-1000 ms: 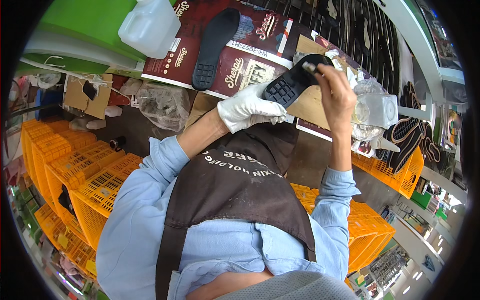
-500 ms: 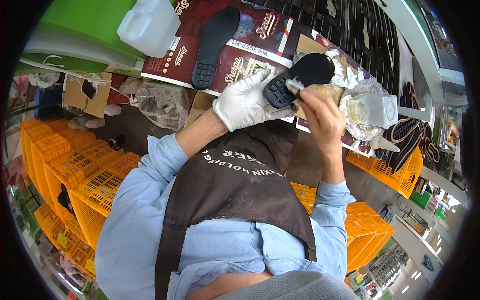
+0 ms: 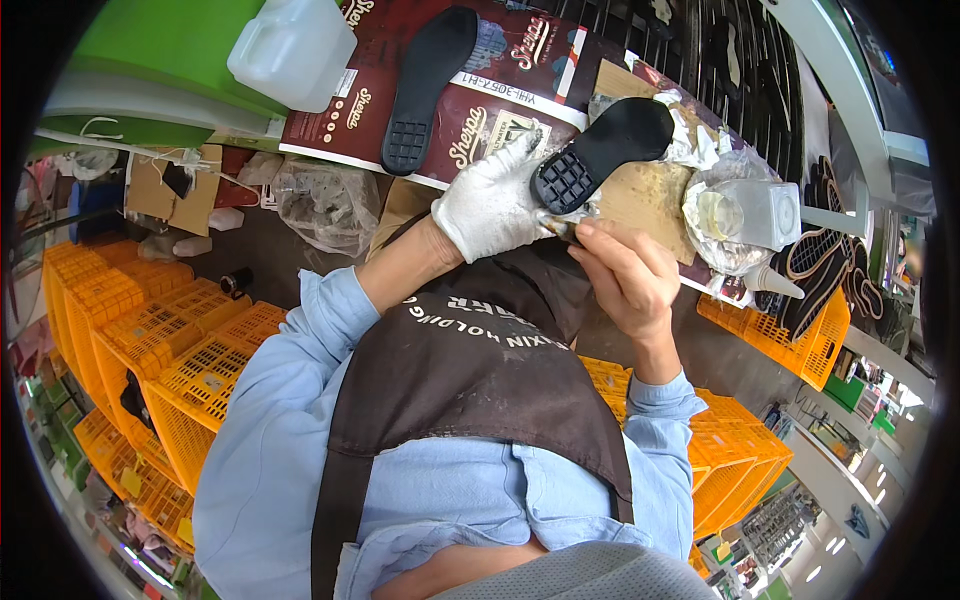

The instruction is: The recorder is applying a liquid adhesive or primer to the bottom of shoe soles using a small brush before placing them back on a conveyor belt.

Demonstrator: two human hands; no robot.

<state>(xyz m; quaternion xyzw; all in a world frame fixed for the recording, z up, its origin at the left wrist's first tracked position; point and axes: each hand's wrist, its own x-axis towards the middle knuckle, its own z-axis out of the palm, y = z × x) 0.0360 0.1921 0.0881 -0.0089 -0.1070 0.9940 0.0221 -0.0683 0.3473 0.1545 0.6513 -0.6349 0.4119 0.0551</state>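
Note:
My left hand (image 3: 488, 200), in a white glove, holds a black shoe sole (image 3: 625, 140) by its heel end. The sole's gridded heel cavities face up, and its toe points to the far right. My bare right hand (image 3: 632, 272) pinches a small brush (image 3: 560, 229) close to the sole's near heel edge; fingers hide part of the handle. Another black sole (image 3: 432, 85) lies gridded side up on a maroon printed cardboard sheet (image 3: 560, 118), left of the held one.
A translucent white jug (image 3: 295, 60) stands at the far left. On the right, a clear plastic container (image 3: 770, 215) rests in crumpled wrapping beside a white nozzle (image 3: 772, 283). More dark soles (image 3: 815, 255) lie farther right. Orange crates (image 3: 180, 340) stand low on both sides.
My right hand and the brush have moved from over the heel cavities toward me, down to the sole's near edge. The sole has shifted slightly in my left hand.

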